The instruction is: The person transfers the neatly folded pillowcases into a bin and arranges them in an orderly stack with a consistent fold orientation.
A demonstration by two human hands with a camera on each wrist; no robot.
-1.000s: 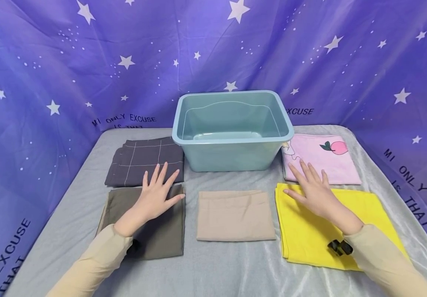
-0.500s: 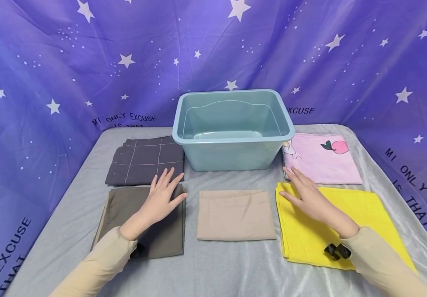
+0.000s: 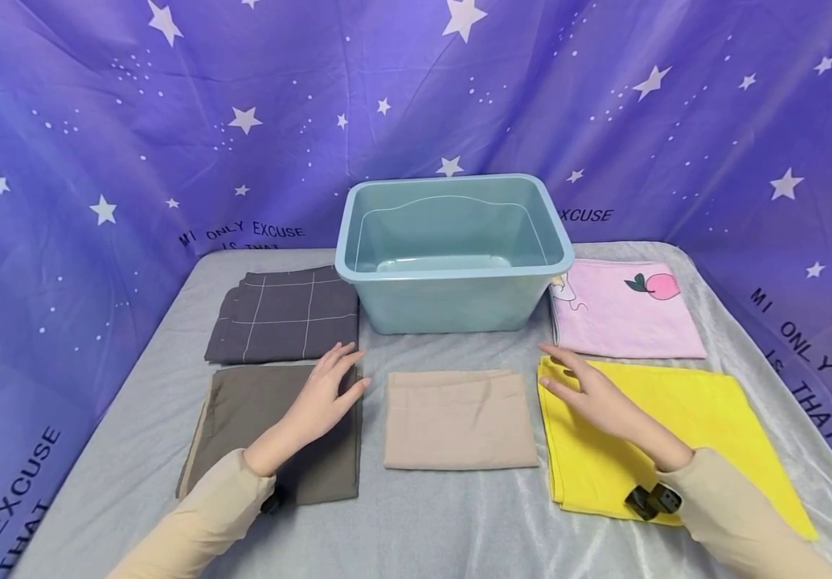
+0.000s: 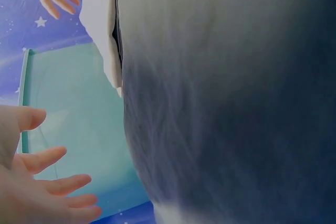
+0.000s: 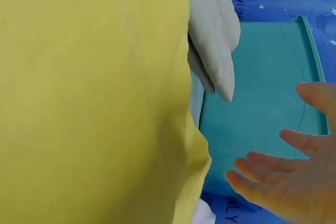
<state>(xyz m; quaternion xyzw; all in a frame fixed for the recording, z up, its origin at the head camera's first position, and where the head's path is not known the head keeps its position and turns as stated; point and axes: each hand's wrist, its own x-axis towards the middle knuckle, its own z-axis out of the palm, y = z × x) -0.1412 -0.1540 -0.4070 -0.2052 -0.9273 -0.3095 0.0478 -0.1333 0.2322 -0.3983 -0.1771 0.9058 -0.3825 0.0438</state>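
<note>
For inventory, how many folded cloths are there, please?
5: checked cloth, back left; pink cloth, back right; brown cloth, front left; beige cloth, front centre; yellow cloth, front right. Others could hide beneath.

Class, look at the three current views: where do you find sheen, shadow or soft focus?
Head: mostly crisp, with pale sheen on the grey tablecloth; left wrist: the brown cloth looks soft and sinks into deep shadow; right wrist: the yellow cloth looks soft too, shaded at lower right.

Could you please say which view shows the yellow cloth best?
The head view: most of the yellow cloth shows, despite the right hand and sleeve. The right wrist view crops it; the left wrist view lacks it.
</note>
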